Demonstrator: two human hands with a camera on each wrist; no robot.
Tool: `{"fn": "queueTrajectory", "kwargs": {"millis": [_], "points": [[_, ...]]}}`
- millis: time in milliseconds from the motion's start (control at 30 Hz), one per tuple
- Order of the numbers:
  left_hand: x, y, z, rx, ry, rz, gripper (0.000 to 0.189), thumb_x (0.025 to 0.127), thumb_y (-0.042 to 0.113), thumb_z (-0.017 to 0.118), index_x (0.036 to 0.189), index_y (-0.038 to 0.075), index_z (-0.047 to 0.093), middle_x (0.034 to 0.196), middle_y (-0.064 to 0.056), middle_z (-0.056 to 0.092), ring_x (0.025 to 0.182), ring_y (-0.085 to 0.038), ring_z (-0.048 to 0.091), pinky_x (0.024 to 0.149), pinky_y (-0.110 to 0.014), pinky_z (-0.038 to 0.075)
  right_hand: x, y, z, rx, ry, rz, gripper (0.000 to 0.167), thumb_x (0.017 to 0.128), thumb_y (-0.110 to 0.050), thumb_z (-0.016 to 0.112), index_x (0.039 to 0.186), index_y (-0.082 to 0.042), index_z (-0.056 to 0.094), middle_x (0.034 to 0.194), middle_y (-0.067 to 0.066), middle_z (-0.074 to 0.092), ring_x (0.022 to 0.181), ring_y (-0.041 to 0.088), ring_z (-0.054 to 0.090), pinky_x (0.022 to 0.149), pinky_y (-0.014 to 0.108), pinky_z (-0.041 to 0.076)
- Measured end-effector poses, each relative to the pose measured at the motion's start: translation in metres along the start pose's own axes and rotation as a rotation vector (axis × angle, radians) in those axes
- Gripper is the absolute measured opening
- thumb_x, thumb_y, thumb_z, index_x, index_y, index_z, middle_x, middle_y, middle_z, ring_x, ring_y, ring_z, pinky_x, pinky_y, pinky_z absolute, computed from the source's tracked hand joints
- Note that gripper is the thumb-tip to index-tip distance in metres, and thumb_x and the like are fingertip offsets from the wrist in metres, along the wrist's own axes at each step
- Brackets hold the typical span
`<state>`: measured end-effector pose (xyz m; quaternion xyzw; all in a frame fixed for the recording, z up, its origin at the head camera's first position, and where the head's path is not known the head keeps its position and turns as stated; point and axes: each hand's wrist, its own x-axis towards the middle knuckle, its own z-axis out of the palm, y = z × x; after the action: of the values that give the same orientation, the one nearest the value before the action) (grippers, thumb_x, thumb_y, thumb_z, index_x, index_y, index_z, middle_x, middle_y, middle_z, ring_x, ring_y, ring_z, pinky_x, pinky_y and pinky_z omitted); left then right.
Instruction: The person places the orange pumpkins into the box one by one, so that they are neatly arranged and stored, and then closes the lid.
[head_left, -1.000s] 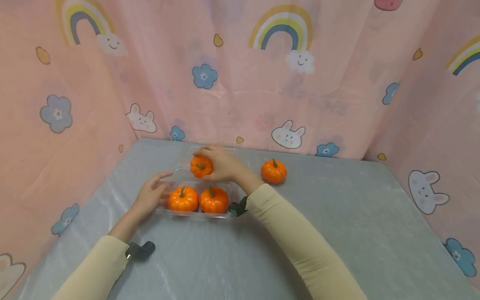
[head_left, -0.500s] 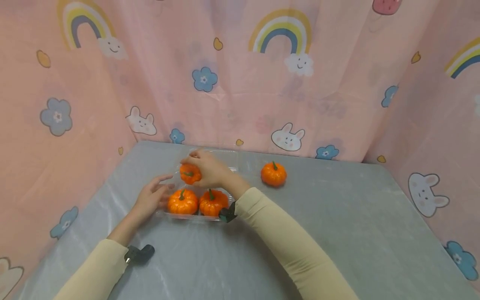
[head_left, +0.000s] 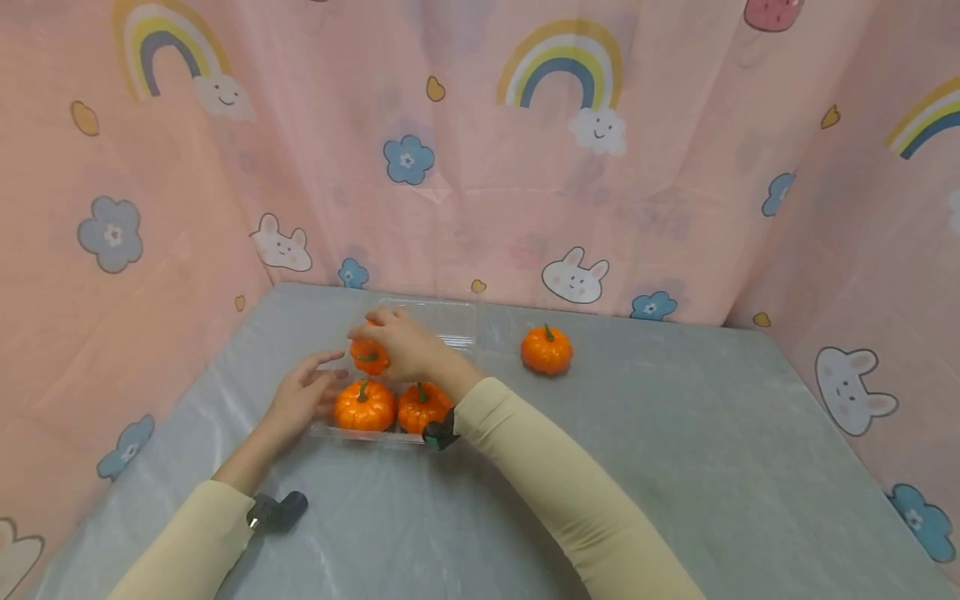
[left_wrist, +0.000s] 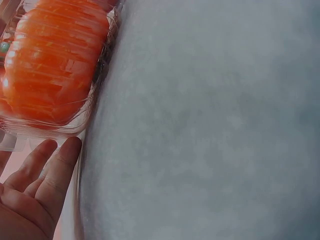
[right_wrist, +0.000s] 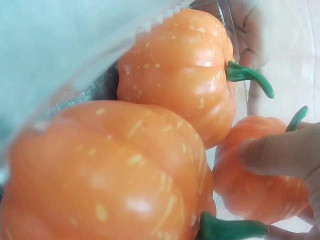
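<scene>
A clear plastic clamshell box (head_left: pixel 367 437) holds two small orange pumpkins side by side, a left pumpkin (head_left: pixel 364 407) and a right pumpkin (head_left: pixel 422 407). My right hand (head_left: pixel 405 346) grips a third pumpkin (head_left: pixel 369 358) by its sides, over the back left of the box. In the right wrist view the thumb (right_wrist: pixel 270 152) presses on this held pumpkin (right_wrist: pixel 235 175), near its green stem. My left hand (head_left: pixel 300 396) stays at the box's left end, fingers extended. The left wrist view has its fingertips (left_wrist: pixel 72 145) right at the box wall (left_wrist: pixel 60 131).
Another orange pumpkin (head_left: pixel 547 350) sits on the grey-covered table (head_left: pixel 675 433), right of the box. The box's clear lid (head_left: pixel 450 321) lies folded back toward the pink patterned curtain (head_left: pixel 480 192). A small dark camera (head_left: pixel 279 510) is strapped to the left wrist.
My right hand has carried the held pumpkin leftward and slightly toward me, to the box's back left. My left hand has stayed nearly still at the box's end.
</scene>
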<state>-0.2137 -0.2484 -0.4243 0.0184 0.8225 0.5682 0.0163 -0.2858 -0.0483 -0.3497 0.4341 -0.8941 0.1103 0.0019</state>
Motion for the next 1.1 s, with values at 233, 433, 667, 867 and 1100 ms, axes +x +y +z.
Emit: {"fn": "queueTrajectory", "kwargs": {"millis": [233, 433, 667, 867, 1100], "points": [[0.0000, 0.0014, -0.0002, -0.002, 0.001, 0.004, 0.046, 0.104, 0.025, 0.040, 0.146, 0.008, 0.037, 0.138, -0.029, 0.050, 0.095, -0.022, 0.067, 0.077, -0.031, 0.058, 0.0036, -0.0022, 0.0020, -0.012, -0.042, 0.036, 0.070, 0.077, -0.018, 0.080, 0.140, -0.027, 0.050, 0.151, 0.009, 0.037, 0.128, 0.037, 0.045, 0.099, 0.042, 0.050], [-0.0008, 0.0036, 0.0000, -0.005, 0.002, 0.007, 0.047, 0.104, 0.025, 0.040, 0.148, 0.009, 0.035, 0.138, -0.029, 0.050, 0.094, -0.022, 0.067, 0.076, -0.030, 0.058, 0.0069, -0.0035, 0.0051, -0.013, -0.060, 0.066, 0.074, 0.078, -0.015, 0.079, 0.143, -0.028, 0.046, 0.153, 0.010, 0.035, 0.129, 0.037, 0.046, 0.098, 0.044, 0.050], [-0.0013, 0.0014, -0.0002, -0.009, 0.004, 0.005, 0.046, 0.104, 0.025, 0.040, 0.147, 0.010, 0.037, 0.138, -0.029, 0.050, 0.091, -0.015, 0.066, 0.074, -0.026, 0.057, 0.0083, -0.0075, 0.0058, 0.010, -0.069, 0.092, 0.079, 0.078, -0.012, 0.080, 0.146, -0.025, 0.042, 0.152, 0.012, 0.035, 0.132, 0.036, 0.044, 0.102, 0.045, 0.047], [-0.0019, 0.0014, -0.0006, -0.003, 0.003, -0.002, 0.045, 0.103, 0.026, 0.041, 0.146, 0.010, 0.037, 0.138, -0.029, 0.050, 0.089, -0.013, 0.065, 0.074, -0.027, 0.057, 0.0078, -0.0086, 0.0061, 0.026, -0.076, 0.097, 0.078, 0.078, -0.012, 0.079, 0.145, -0.026, 0.042, 0.149, 0.012, 0.038, 0.130, 0.034, 0.046, 0.100, 0.044, 0.049], [-0.0026, 0.0036, -0.0010, -0.023, -0.001, 0.006, 0.045, 0.104, 0.024, 0.040, 0.146, 0.010, 0.037, 0.138, -0.029, 0.050, 0.088, -0.012, 0.065, 0.074, -0.026, 0.057, 0.0079, -0.0043, 0.0065, 0.131, -0.067, 0.121, 0.077, 0.078, -0.006, 0.076, 0.144, -0.027, 0.043, 0.146, 0.008, 0.040, 0.126, 0.029, 0.047, 0.093, 0.038, 0.053]]}}
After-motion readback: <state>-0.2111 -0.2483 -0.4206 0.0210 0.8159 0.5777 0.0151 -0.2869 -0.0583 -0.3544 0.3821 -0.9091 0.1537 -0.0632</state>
